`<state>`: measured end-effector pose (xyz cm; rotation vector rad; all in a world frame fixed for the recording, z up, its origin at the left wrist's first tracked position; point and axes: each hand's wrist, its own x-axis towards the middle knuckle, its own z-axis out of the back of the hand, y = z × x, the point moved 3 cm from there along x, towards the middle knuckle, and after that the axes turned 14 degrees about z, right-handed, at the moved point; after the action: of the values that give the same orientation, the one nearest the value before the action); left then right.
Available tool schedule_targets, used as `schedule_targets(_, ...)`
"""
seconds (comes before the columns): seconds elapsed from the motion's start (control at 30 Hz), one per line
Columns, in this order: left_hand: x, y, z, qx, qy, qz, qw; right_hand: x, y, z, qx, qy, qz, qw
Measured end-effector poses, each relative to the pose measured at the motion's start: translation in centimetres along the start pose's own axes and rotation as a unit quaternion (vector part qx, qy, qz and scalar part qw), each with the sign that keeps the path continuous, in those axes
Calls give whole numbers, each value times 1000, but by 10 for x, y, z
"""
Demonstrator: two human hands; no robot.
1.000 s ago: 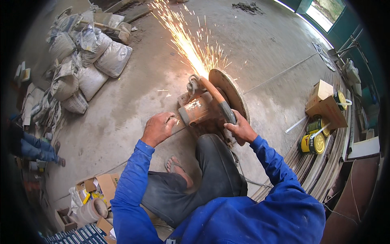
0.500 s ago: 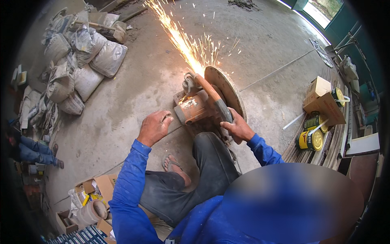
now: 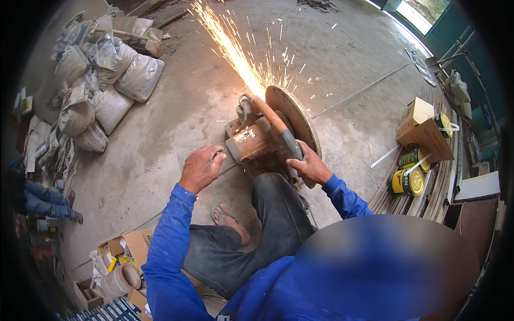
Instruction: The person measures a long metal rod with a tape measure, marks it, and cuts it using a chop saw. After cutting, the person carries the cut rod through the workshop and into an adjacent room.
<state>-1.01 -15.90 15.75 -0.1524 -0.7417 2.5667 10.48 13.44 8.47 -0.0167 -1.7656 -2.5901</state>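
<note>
Orange paint, worn to bare metal in patches, covers the cut-off saw (image 3: pixel 251 142) at the middle of the head view; it is on the grey concrete floor (image 3: pixel 176 117), just ahead of a bent knee in dark grey trousers (image 3: pixel 276 208); its large, round, rust-brown disc guard (image 3: pixel 295 117) stands on the right side, and a dense stream of yellow-white sparks (image 3: pixel 235 59) shoots from beside the guard toward the upper left.

In that same view, the right hand (image 3: pixel 310 163) is clamped around the black grip (image 3: pixel 291 147) at the near end of the saw's curved orange handle; the left hand (image 3: pixel 203 167) is near the motor end, apart from it, fingers curled and thumb close to the fingertips; whether it pinches anything I cannot tell; both wrists come out of blue sleeves (image 3: pixel 170 241).

Below the left hand is a bare foot in a flat thong sandal (image 3: pixel 231 219); bulging, dusty white sacks (image 3: pixel 140 79) are heaped at the upper left; at the right, a yellow-and-black round can (image 3: pixel 406 183) lies on long, narrow strips (image 3: pixel 431 206), near an open brown cardboard box (image 3: pixel 428 136); a blurred oval hides the lower right.
</note>
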Motion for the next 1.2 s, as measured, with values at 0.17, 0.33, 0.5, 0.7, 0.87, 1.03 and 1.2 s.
schedule_targets(0.17, -2, -2, 1, 5, -9, -6, 1000, 1, -5, -1, 5, -6, 4, 1000)
schedule_targets(0.33, 0, -2, 0, -4, -4, 10, 1000, 0, -4, 0, -39, -8, 36, 999)
schedule_targets(0.5, 5, -6, 1, -1, -13, 1, 1000, 0, -4, -1, -32, -7, 33, 999)
schedule_targets(0.7, 10, -10, -1, -10, 2, 8, 1000, 2, -9, -1, -31, -2, 31, 999)
schedule_targets(0.87, 11, -12, -1, -18, -3, -13, 1000, 2, -9, -2, -24, -4, 44, 999)
schedule_targets(1.03, 13, -9, -3, -10, -1, -10, 1000, 0, -7, -1, -29, -5, 27, 999)
schedule_targets(1.2, 13, -6, -3, -11, -1, -6, 1000, 0, -5, -1, -18, 3, 10, 1000)
